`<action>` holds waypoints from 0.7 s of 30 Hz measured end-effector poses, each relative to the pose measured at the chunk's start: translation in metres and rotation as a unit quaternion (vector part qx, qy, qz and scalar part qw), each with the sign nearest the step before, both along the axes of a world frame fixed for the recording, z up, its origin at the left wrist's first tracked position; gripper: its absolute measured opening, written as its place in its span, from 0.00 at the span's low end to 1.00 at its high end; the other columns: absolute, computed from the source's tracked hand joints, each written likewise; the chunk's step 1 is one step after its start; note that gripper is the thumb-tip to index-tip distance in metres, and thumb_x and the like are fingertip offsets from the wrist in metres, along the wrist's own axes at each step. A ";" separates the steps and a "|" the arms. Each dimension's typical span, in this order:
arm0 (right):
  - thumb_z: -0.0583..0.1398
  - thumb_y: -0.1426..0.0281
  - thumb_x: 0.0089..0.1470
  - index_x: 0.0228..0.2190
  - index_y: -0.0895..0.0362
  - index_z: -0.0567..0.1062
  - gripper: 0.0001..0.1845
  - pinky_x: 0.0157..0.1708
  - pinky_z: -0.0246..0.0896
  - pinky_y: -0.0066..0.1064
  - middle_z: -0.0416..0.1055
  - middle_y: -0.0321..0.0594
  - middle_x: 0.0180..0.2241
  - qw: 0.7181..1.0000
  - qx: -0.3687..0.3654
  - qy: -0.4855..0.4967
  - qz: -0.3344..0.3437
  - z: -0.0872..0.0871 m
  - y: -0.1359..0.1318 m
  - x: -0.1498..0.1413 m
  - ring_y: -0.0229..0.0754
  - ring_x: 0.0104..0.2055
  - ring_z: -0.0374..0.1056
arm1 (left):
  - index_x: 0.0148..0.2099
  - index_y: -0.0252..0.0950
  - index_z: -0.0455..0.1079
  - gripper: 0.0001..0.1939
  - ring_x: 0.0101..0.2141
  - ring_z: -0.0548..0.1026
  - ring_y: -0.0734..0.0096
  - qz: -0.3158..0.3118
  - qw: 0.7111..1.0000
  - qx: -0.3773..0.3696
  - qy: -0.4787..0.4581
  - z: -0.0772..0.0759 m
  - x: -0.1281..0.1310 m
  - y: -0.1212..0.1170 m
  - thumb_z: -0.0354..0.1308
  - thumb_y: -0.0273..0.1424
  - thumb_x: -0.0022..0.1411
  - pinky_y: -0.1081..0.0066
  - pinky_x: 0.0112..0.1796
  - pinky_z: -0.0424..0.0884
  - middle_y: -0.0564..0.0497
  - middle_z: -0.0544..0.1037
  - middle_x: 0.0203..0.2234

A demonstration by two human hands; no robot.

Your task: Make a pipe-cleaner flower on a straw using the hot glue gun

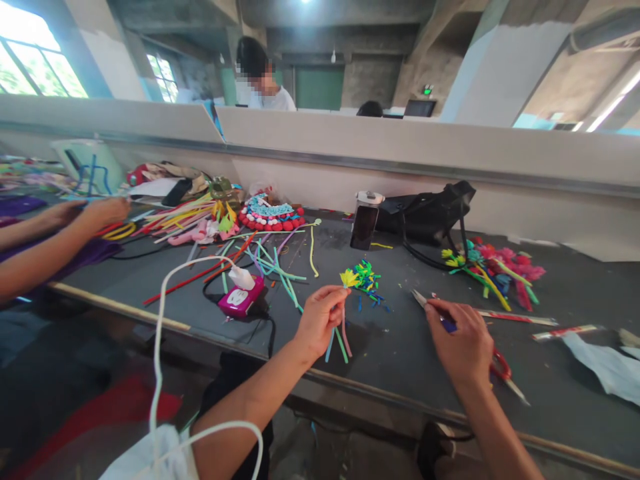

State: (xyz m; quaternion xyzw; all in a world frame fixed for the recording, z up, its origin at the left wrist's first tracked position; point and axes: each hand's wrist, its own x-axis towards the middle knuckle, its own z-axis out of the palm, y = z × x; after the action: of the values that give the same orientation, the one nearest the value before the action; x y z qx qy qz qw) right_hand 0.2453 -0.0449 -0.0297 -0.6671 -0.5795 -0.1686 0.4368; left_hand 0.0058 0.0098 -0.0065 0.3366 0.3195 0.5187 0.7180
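Observation:
Between the thumb and fingers of my left hand (323,317) is a small yellow pipe-cleaner flower (349,278), head up. Its pink, green and blue stems (342,345) hang below the hand. My right hand (463,343) is closed over a pair of pliers (419,298) low over the table; the pointed metal tip sticks out to the left and part of a blue handle shows. Beyond the flower lies a pile of green, yellow and blue snippets (367,277). Red-handled scissors (505,375) rest beside my right wrist.
A magenta power adapter (241,298) with a white cable stands left. Loose pipe cleaners (280,267) lie behind it. A phone (364,227) leans on a bottle near a black bag (430,213). Finished flowers (510,270) lie right. A co-worker's hands (103,212) are at far left.

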 end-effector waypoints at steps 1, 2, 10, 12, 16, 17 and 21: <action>0.56 0.58 0.57 0.34 0.55 0.79 0.17 0.41 0.61 0.38 0.75 0.43 0.32 1.000 -0.017 -0.004 -0.020 0.001 -0.002 0.005 0.47 0.37 0.68 | 0.32 0.30 0.73 0.11 0.15 0.52 0.87 0.000 1.000 -0.003 -0.001 0.001 -0.001 0.000 0.65 0.32 0.48 0.76 0.18 0.40 0.58 0.64 0.18; 0.55 0.57 0.57 0.34 0.55 0.79 0.18 0.41 0.60 0.38 0.75 0.43 0.32 0.998 -0.036 -0.010 -0.043 0.002 -0.004 0.011 0.48 0.38 0.68 | 0.32 0.30 0.73 0.11 0.15 0.52 0.87 -0.003 1.000 -0.008 -0.003 0.001 -0.002 0.001 0.65 0.33 0.48 0.76 0.18 0.39 0.57 0.64 0.18; 0.50 0.46 0.55 0.45 0.59 0.76 0.33 0.40 0.60 0.47 0.74 0.54 0.37 0.952 -0.245 -0.082 -0.163 -0.007 -0.037 0.059 0.60 0.43 0.69 | 0.31 0.29 0.73 0.10 0.16 0.54 0.87 0.018 1.000 0.003 -0.017 0.001 -0.005 0.004 0.64 0.33 0.50 0.78 0.18 0.43 0.56 0.65 0.19; 0.52 0.45 0.53 0.46 0.59 0.75 0.34 0.39 0.61 0.47 0.74 0.54 0.36 0.938 -0.290 -0.083 -0.168 -0.014 -0.046 0.068 0.61 0.41 0.70 | 0.29 0.30 0.72 0.10 0.16 0.55 0.87 0.027 0.999 0.005 -0.025 0.002 -0.005 0.005 0.65 0.33 0.49 0.78 0.18 0.46 0.55 0.67 0.21; 0.54 0.45 0.52 0.48 0.56 0.75 0.33 0.37 0.63 0.47 0.75 0.53 0.38 0.931 -0.330 -0.072 -0.137 -0.030 -0.056 0.080 0.61 0.40 0.71 | 0.31 0.30 0.73 0.12 0.17 0.60 0.85 0.034 0.999 0.002 -0.030 0.004 -0.004 0.007 0.67 0.34 0.47 0.78 0.18 0.49 0.54 0.70 0.22; 0.53 0.45 0.52 0.49 0.57 0.74 0.35 0.37 0.64 0.48 0.75 0.54 0.39 0.932 -0.333 -0.071 -0.125 -0.034 -0.056 0.082 0.61 0.40 0.72 | 0.32 0.30 0.74 0.13 0.18 0.61 0.84 0.036 0.999 0.000 -0.028 0.004 -0.004 0.007 0.68 0.34 0.46 0.78 0.18 0.50 0.54 0.70 0.22; 0.51 0.47 0.53 0.47 0.60 0.75 0.34 0.36 0.64 0.47 0.76 0.53 0.35 0.931 -0.340 -0.060 -0.119 -0.044 -0.054 0.083 0.61 0.37 0.72 | 0.34 0.30 0.75 0.15 0.18 0.63 0.84 0.040 0.999 -0.007 -0.022 0.004 -0.003 0.009 0.69 0.34 0.44 0.78 0.18 0.51 0.54 0.70 0.22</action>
State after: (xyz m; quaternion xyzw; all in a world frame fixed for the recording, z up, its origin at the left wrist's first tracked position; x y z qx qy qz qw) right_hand 0.3282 -0.0985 -0.0737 -0.8286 -0.5433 -0.0519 0.1247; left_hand 0.0024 0.0186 -0.0023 0.3069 0.3200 0.5524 0.7058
